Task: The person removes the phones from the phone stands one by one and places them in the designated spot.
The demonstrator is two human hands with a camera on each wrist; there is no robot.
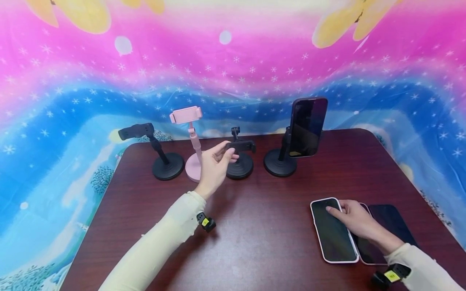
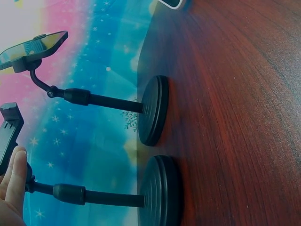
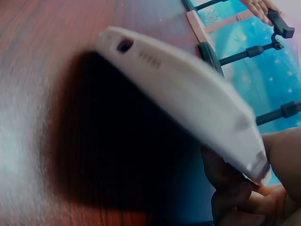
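Head — left hand [image 1: 214,166] pinching clamp [image 1: 243,146], right [image 1: 358,221] gripping phone [image 1: 335,236]

A white-cased phone [image 1: 333,231] is held tilted, a black stand [image 1: 243,146] standing upright.

A broad bare stretch of worktop [image 1: 262,230] gives low passage between the left grip [image 1: 215,165] and the right grip [image 1: 358,222]. The pink stand [image 1: 195,141] and middle black stand [image 1: 240,167] crowd the left grip; only a narrow gap separates the latter's base from the right black stand [image 1: 280,163]. That stand's upright phone [image 1: 308,127] blocks above, with room rightward. The patterned cloth [image 1: 233,72] closes the back.
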